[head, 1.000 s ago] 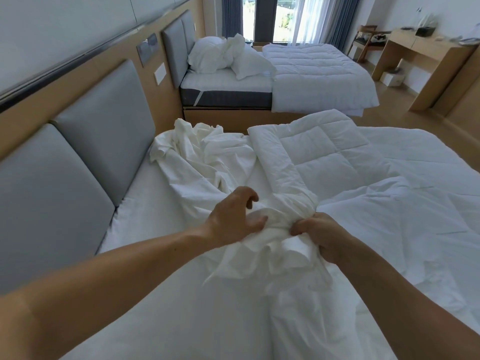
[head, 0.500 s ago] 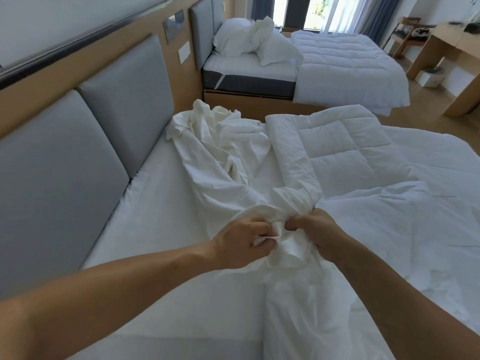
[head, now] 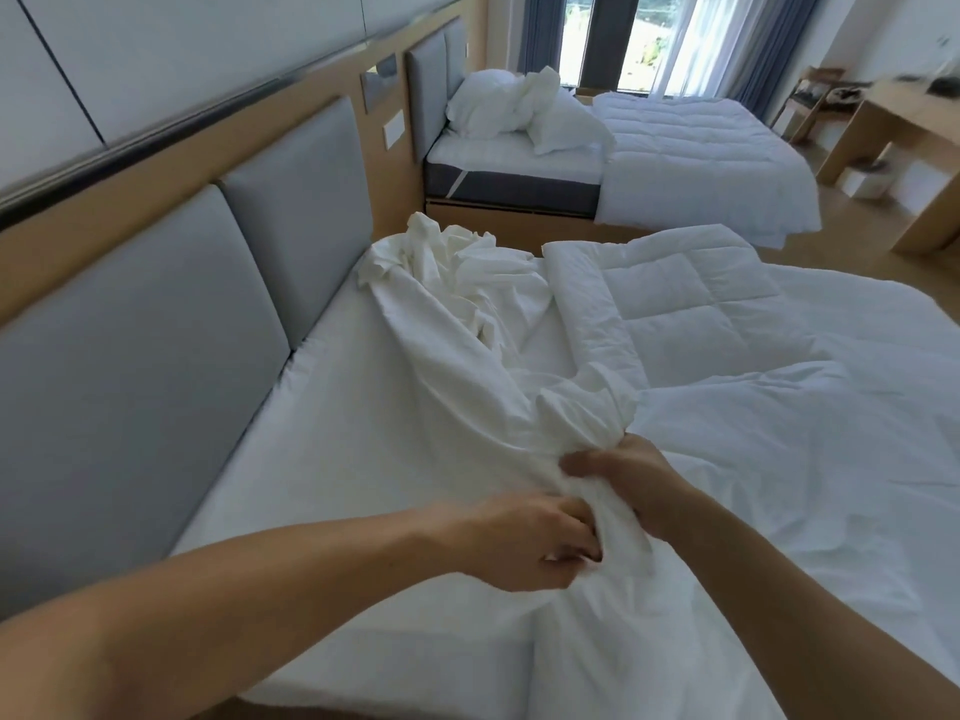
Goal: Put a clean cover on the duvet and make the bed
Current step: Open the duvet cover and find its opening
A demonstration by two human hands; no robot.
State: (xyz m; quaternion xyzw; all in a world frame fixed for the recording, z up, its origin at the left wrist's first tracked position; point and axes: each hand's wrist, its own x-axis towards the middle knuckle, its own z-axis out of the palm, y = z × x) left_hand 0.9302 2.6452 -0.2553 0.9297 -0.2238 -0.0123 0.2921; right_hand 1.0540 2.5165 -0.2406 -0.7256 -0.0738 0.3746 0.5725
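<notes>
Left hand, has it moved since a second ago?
Yes. The left hand has drawn back toward the person, away from the quilted duvet, and now grips the white cover.

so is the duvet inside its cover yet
Not fully: quilted duvet lies bare at the far side; left hand and right hand grip the bunched cover.

Head-worn view, forward and down over bed [head: 363, 439]

Bunched cover [head: 457, 376] partly hides the fingers of the left hand [head: 524, 543] and the right hand [head: 623, 475]. The far bench [head: 914, 132] is blurred and cut off at the right edge; what stands on it cannot be told.
</notes>
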